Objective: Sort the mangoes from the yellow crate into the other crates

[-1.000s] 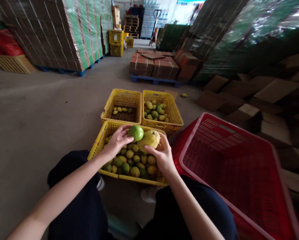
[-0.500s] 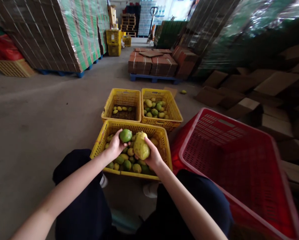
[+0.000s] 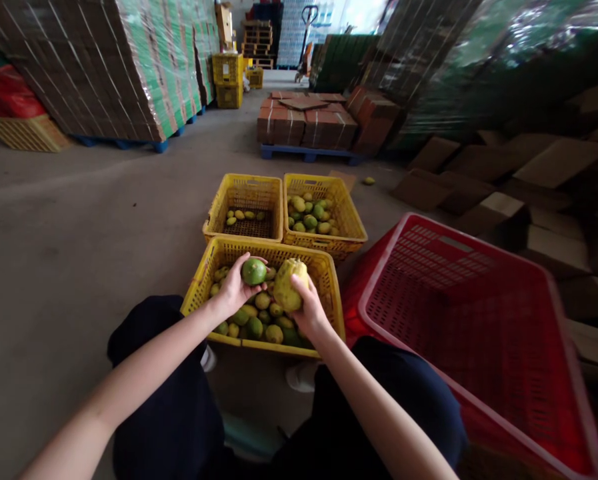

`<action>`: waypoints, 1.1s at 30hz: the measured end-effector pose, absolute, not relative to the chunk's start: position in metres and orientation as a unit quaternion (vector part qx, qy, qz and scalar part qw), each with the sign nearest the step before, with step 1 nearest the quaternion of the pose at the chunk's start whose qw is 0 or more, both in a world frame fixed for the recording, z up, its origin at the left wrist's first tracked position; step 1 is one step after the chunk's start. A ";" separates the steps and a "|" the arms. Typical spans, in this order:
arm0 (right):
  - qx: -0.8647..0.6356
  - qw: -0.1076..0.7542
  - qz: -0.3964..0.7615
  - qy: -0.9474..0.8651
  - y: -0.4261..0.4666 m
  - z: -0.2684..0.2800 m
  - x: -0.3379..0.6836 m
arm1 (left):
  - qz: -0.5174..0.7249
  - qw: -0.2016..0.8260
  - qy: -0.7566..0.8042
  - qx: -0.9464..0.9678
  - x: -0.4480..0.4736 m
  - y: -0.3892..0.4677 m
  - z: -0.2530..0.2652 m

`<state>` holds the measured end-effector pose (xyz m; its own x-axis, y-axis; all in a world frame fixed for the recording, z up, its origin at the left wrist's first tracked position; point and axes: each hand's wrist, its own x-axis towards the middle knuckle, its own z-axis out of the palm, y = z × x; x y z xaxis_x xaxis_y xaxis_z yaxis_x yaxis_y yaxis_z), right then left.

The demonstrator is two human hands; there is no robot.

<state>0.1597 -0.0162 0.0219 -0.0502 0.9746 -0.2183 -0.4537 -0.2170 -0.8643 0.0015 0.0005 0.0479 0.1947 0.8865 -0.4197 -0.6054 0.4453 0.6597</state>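
My left hand [image 3: 237, 288] is closed round a small green citrus fruit [image 3: 253, 271], with its fingers curled beneath it. In my right hand [image 3: 309, 309] is a large, knobbly yellow citrus fruit [image 3: 289, 285], gripped from the right side. Both fruits are held up side by side over the near yellow crate [image 3: 263, 346]. Inside that crate lie several green and yellow citrus fruits [image 3: 255, 328], partly hidden by my hands.
Behind stand two yellow crates: the left one [image 3: 243, 178] holds several small yellow fruits, the right one [image 3: 351, 230] a heap of mixed fruits. A large red crate [image 3: 459, 267] is at my right. Flattened cartons [image 3: 563, 160] lie beyond it. Boxes on a blue pallet [image 3: 306, 127] stand ahead.
My right hand has shifted slightly right and up with the large yellow fruit. The green fruit in my left hand has turned a little, showing its tip.
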 end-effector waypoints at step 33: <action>-0.419 0.533 0.734 0.031 -0.012 0.017 0.164 | 0.336 0.825 0.450 0.058 0.002 0.005 0.042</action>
<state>0.1644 -0.0117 0.0171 -0.0807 0.7571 -0.6482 -0.8091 -0.4296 -0.4011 0.0019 0.0050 0.0418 0.3691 0.6073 -0.7036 -0.5031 0.7670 0.3982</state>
